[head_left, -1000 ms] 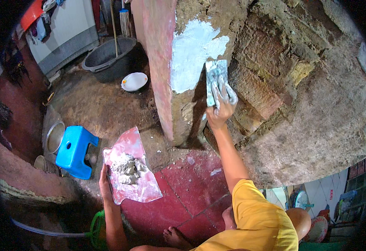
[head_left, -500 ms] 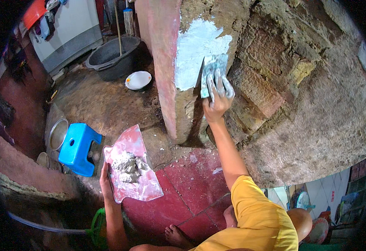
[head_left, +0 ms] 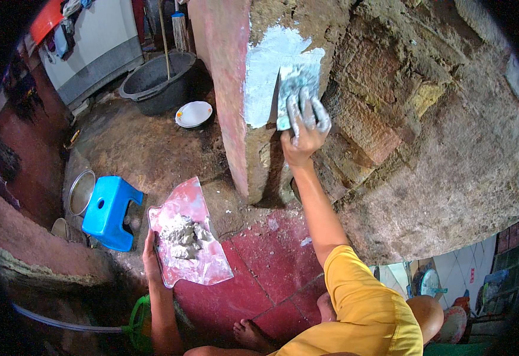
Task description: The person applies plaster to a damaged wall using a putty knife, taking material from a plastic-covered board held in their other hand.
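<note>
My right hand [head_left: 305, 132], fingers smeared white, grips a flat, pale-green rectangular spreader [head_left: 298, 78]. Its blade lies against a patch of white putty [head_left: 262, 74] on the rough corner of the wall [head_left: 264, 155]; the thumb is largely hidden behind it. Lower left, my left hand [head_left: 151, 256] holds a pink, irregular flat sheet [head_left: 189, 197] by its left edge. A lumpy mound of greyish-white putty [head_left: 182, 238] rests on that sheet. Most of the left fingers are out of sight underneath.
Beyond the left hand are a blue plastic stool [head_left: 110, 212] and a metal basin [head_left: 82, 193]. Farther back stand a white plate [head_left: 193, 114] and a large dark tub [head_left: 158, 89]. Broken masonry [head_left: 366, 127] juts out on the right. Red tiles [head_left: 241, 305] lie below, sprinkled with crumbs.
My right hand and the spreader have shifted slightly left and up across the white patch. The left hand with the sheet and putty has hardly moved.
</note>
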Available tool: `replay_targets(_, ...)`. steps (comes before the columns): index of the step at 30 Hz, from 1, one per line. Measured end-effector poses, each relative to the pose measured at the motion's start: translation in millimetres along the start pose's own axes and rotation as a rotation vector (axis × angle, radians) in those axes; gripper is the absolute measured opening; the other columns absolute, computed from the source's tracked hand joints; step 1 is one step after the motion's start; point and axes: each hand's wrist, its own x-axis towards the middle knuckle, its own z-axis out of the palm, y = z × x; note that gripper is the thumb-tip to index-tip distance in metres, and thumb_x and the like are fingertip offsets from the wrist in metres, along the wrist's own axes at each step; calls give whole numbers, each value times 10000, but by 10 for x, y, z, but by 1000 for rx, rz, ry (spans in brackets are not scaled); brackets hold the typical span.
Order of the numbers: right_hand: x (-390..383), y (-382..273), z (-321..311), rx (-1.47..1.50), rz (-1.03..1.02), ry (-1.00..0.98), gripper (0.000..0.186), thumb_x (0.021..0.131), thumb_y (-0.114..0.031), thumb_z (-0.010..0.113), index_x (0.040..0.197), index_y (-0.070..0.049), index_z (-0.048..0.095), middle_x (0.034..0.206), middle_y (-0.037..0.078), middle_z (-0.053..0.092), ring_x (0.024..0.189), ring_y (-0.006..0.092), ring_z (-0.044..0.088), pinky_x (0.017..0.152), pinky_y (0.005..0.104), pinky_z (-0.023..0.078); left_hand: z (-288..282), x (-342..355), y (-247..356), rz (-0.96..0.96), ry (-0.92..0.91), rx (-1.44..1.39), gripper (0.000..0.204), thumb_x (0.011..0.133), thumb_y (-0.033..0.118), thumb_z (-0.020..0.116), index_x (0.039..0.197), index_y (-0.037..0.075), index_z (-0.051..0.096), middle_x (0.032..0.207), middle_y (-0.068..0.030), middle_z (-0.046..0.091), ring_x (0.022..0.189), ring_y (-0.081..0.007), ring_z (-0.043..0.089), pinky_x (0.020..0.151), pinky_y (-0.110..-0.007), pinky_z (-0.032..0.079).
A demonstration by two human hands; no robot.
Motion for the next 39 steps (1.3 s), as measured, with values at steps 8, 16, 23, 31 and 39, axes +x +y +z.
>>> replay_targets(8,-469,-71,-286,-15,72,-82,402,818,-378,423,930,-49,625,1015,141,574,960,261,498,844,342,331,9,-30,45,-14,-13,-33,351,858,242,408,1083,-21,470,1015,-111,546,875,-190,553,783,-317,440)
replay_targets(16,186,-23,-116,78,84,214,380,800,-334,429,972,-42,602,1098,169,520,996,313,482,865,393,299,-64,37,-5,-24,27,-16,346,852,240,427,1074,-21,478,1001,-114,547,863,-188,556,766,-315,448)
replay_targets(23,237,-52,106,-23,30,96,538,847,-482,290,992,-66,599,1092,112,538,1059,268,460,875,354,282,-85,35,-8,-26,4,1,339,858,237,416,1067,-21,481,1002,-118,548,860,-188,557,763,-313,449)
replay_targets(31,-528,-26,-70,15,77,-50,321,745,-224,433,960,-74,619,1123,116,518,1072,293,455,898,422,296,-10,16,27,-29,0,-41,345,859,245,415,1069,-22,479,1003,-117,548,867,-192,555,770,-316,447)
replay_targets(39,-96,-80,-147,126,115,210,582,806,-492,420,989,42,562,1117,222,481,1086,374,419,918,461,295,-48,-10,24,-23,9,12,359,854,257,423,1081,-17,472,1011,-125,546,869,-204,557,774,-327,447)
